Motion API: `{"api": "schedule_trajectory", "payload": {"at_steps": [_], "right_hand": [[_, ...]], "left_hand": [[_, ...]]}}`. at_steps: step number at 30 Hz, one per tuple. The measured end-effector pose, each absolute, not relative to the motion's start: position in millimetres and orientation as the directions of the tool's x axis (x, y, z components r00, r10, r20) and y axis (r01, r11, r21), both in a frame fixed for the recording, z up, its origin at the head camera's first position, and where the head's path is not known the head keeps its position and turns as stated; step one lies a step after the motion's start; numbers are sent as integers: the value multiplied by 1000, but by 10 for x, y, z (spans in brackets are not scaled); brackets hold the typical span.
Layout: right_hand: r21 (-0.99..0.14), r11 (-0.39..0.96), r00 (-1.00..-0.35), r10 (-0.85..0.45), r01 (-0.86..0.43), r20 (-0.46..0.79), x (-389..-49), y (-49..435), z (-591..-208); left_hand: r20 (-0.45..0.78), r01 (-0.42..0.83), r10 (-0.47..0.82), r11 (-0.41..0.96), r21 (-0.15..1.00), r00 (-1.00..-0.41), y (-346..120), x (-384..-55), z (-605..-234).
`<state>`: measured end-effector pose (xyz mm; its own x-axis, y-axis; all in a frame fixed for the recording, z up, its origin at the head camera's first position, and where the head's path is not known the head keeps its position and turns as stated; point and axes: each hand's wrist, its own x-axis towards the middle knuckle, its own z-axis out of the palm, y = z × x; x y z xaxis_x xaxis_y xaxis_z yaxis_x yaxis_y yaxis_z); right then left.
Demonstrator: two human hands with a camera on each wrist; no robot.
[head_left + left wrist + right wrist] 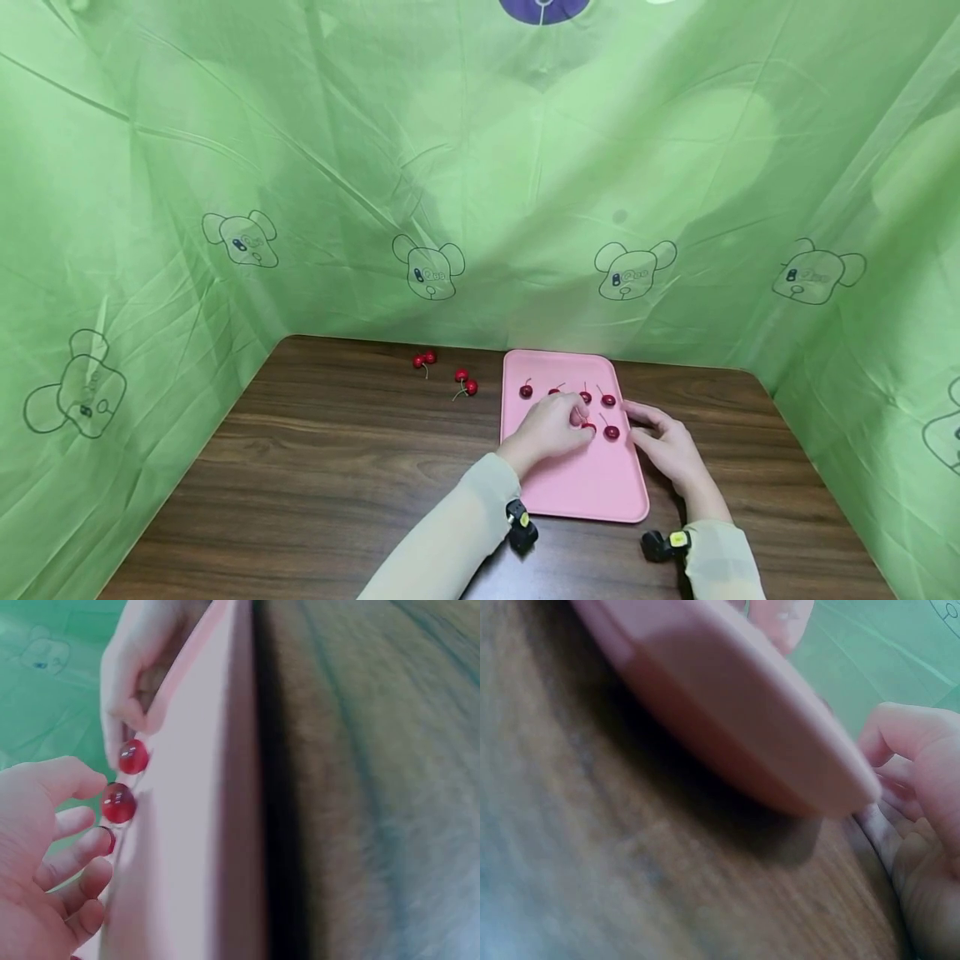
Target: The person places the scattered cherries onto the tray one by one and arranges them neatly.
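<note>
A pink tray (577,487) holds several red cherries with stems, among them one cherry (526,391) at its far left. My left hand (551,425) reaches over the tray from the left. In the left wrist view its fingers are loosely bent and apart, the thumb tip right at a cherry (118,802). Another cherry (133,757) lies just beyond, also seen beside the right rim in the head view. My right hand (667,446) is at the tray's right side, with its thumb and forefinger against the rim; in the right wrist view the tray edge partly hides its fingertips.
Two pairs of cherries, one pair (466,382) near the tray and one pair (424,359) farther back, lie on the dark wooden table (337,467) left of the tray. A green printed curtain (525,275) closes off the back and sides.
</note>
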<state>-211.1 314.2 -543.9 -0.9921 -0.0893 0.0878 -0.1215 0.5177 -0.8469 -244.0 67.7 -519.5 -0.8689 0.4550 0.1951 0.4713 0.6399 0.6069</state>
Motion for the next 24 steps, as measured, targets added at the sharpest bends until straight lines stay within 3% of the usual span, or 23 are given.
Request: {"api": "schedule_trajectory", "payload": {"at_steps": [11, 24], "right_hand": [[-839, 531, -993, -70, -119, 97, -2091, 3125, -5427], [-829, 551, -995, -59, -97, 77, -2097, 3128, -5447]], "left_hand": [[219, 440, 412, 582, 683, -884, 429, -2537, -4930], [271, 471, 397, 595, 652, -877, 65, -2626, -4876]]}}
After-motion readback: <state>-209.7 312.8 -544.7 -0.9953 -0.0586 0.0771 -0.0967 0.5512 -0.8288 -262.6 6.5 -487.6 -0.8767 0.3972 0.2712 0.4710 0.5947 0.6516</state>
